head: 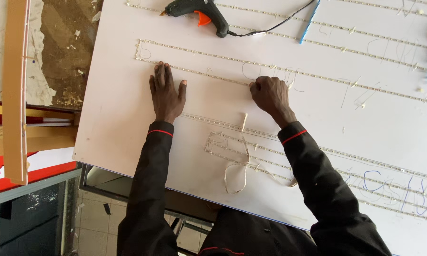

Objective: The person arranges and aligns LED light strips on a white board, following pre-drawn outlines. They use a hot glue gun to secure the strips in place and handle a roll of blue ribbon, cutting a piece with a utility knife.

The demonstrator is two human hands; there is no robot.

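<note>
Workshop setting: tiled floor visible below, a scuffed brown surface at upper left with wooden battens (15, 90) and red sheet stock stacked beside it. A large white board (123, 118) lies across the bench, tilted in view, overhanging the frame beneath.

Thing in hand: a thin LED strip (213, 75) laid in long parallel runs across the white board, folded back at the left end into a narrow loop. Pale, narrow, dotted with small regular components; blobs and threads of dried glue show along it. Further runs lie above and below; a loose curl of strip or backing (242, 161) sits near the lower edge.

Left hand (166, 92): flat, palm down, fingers extended and released, tips touching the strip near the loop end, pressing board and strip.

Right hand (269, 95): clenched, fingers pinched on the strip at mid-run.

Handling judgement: strip looks light, floppy along its length, likely fragile at the components and joints; it would kink if bent sharply. Best taken by the edges between components, pressed down gently rather than pulled.

Nearby: black glue gun (197, 12) with orange trigger, lying on its side at the board's top, cord trailing right; a blue stick (309, 21) just beside the cord.
</note>
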